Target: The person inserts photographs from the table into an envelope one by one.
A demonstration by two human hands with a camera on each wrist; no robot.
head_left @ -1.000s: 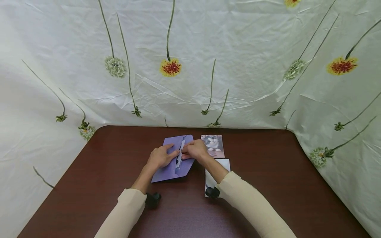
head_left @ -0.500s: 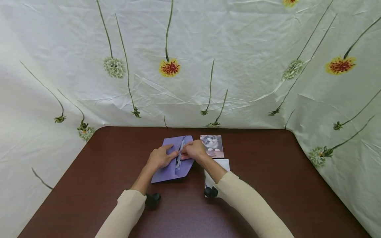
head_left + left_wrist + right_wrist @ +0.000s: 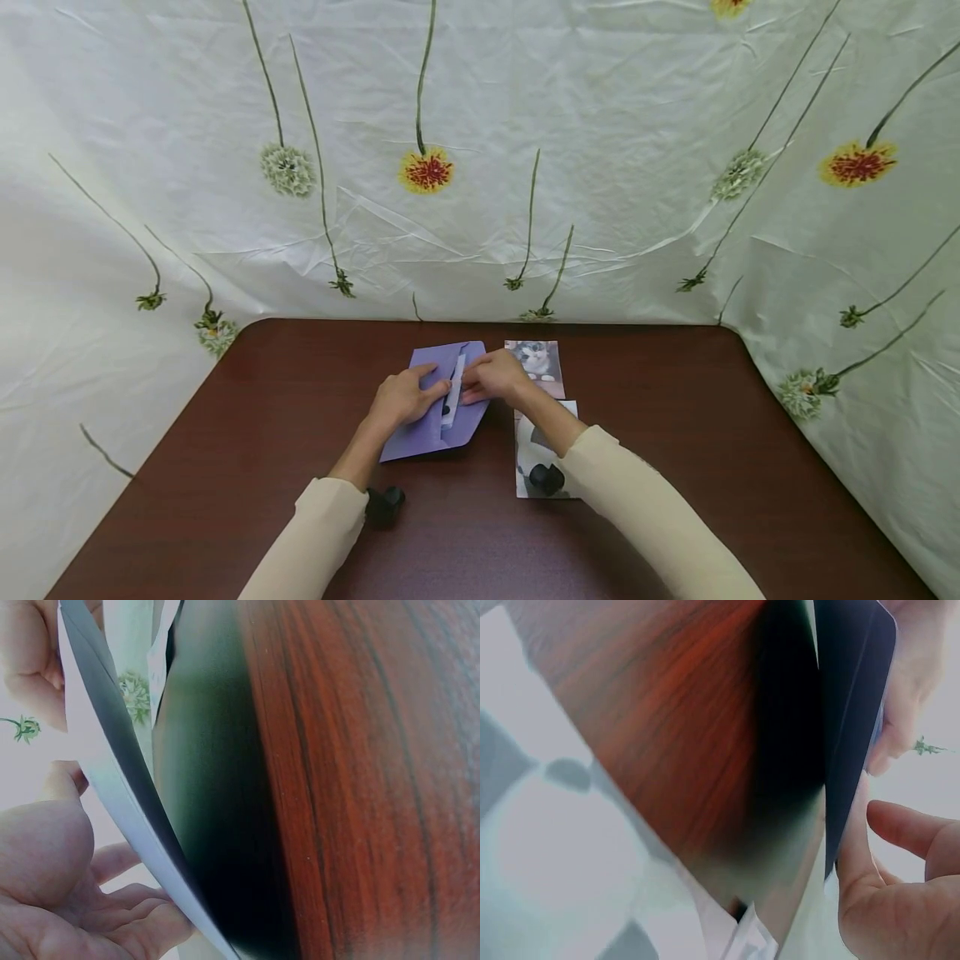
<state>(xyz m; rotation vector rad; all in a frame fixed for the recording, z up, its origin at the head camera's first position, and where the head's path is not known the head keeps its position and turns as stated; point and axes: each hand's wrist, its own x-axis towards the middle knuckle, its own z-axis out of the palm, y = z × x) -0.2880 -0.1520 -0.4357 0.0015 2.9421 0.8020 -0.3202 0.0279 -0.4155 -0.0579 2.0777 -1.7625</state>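
A lavender envelope (image 3: 431, 437) lies at a slant with its flap unfolded to the right. A light photo card (image 3: 452, 404) shows in its slit, mostly hidden inside. My left hand (image 3: 401, 397) rests on the envelope's left part, its thumb reaching the slit's edge. My right hand (image 3: 495, 377) is at the flap side, fingertips beside the card's right edge. In the right wrist view, the right thumb (image 3: 907, 829) stands apart from a straight finger touching the envelope (image 3: 855, 682). The left wrist view shows the envelope (image 3: 135, 810) edge-on, with left fingers (image 3: 154, 926) against it.
A cat photo (image 3: 543, 362) lies right of the envelope, and a second black-and-white photo (image 3: 531, 454) lies nearer, partly under the right forearm. Both are on the dark wooden table (image 3: 652, 400). A flowered white cloth (image 3: 480, 208) hangs behind the table's far edge.
My right hand has shifted slightly right, away from the card, so more of the card shows in the slit. The right forearm has swung right, uncovering more of the nearer photo. My left hand stays put.
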